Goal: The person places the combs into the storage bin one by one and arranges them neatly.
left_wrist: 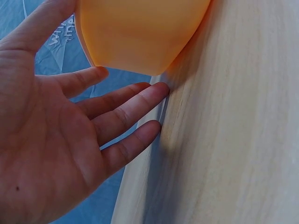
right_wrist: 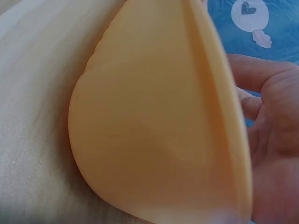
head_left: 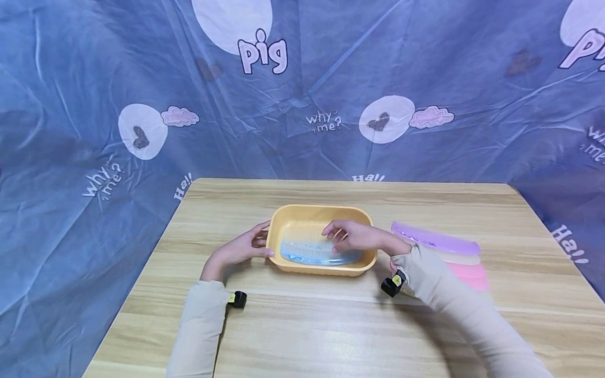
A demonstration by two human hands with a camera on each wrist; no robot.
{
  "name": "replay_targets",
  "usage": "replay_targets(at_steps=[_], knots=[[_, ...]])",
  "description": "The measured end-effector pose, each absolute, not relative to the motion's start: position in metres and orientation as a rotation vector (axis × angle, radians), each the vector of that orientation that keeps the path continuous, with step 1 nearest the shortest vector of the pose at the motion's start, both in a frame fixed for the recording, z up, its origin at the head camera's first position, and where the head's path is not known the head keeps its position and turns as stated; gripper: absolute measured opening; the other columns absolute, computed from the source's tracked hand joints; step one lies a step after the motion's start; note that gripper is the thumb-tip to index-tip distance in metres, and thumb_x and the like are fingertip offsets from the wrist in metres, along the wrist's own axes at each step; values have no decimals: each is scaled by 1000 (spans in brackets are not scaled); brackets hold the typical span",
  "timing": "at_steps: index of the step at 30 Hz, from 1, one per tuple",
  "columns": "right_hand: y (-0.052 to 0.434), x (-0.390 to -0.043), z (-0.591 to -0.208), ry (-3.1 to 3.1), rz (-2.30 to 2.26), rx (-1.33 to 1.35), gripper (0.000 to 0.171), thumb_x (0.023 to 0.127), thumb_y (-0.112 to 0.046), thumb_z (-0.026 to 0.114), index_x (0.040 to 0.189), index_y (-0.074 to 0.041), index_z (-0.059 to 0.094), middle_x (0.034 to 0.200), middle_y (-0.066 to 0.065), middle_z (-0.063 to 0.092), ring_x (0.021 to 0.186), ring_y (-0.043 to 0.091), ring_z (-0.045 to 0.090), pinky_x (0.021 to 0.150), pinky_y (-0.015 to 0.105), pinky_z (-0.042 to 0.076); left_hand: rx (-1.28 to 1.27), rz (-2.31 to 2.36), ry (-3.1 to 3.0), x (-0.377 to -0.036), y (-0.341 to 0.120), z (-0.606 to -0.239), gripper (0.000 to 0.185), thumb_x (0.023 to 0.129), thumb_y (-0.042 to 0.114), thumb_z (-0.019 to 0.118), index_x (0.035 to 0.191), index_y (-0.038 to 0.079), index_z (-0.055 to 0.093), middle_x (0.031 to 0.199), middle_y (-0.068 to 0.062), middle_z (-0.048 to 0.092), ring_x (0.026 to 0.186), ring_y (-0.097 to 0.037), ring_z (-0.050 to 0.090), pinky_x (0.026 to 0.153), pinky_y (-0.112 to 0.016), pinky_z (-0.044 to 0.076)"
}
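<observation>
A yellow plastic basin point(head_left: 323, 272) stands on the table, holding a translucent blue comb point(head_left: 302, 258) with its teeth toward the far side. At the basin's left end is my left hand point(head_left: 243, 245), thumb and index finger touching the rim. Its other fingers extend loosely below the basin wall point(left_wrist: 140, 37) in the left wrist view. Over the basin's right half hovers my right hand point(head_left: 356, 235), fingers loosely bent with no object visible between them. The basin wall point(right_wrist: 149, 116) hides part of that hand in the right wrist view.
Right of the basin lie a purple comb point(head_left: 439, 239), a pale comb point(head_left: 460, 258) and a pink comb point(head_left: 470, 273), partly covered by the right sleeve point(head_left: 454, 304). A blue printed cloth point(head_left: 302, 147) hangs behind the wooden table point(head_left: 302, 336).
</observation>
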State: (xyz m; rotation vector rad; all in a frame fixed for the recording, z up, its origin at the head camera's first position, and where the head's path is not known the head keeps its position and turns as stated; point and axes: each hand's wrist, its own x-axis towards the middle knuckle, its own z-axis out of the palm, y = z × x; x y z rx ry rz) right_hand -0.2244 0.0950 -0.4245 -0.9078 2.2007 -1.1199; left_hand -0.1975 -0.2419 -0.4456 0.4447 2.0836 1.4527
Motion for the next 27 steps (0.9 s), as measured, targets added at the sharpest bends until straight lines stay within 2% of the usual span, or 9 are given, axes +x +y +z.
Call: replay_targets(at_steps=[8,16,27], knots=[[89,-227,-428,2221,-1053,-866,40,82,-6,71,119,5,58,118,20,61,104,28,60,92,34,51,435,1445,2099,-197,-242,-446,93,87,19,73,156,11,10,151,-23,35,134,-38,45,110,-47,41],[85,-227,-436,2255,-961,-865,37,82,-9,73,116,-2,62,105,9,65,97,16,59,88,26,50,443,1460,2086,-197,-241,-445,93,87,18,72,156,11,10,152,-24,34,133,-39,45,109,-46,41],[86,-227,-437,2331,-883,-883,42,82,-8,73,123,-3,62,116,11,63,101,20,58,92,32,51,437,1466,2064,-196,-241,-443,92,88,17,72,156,12,11,152,-23,34,135,-38,44,110,-47,40]])
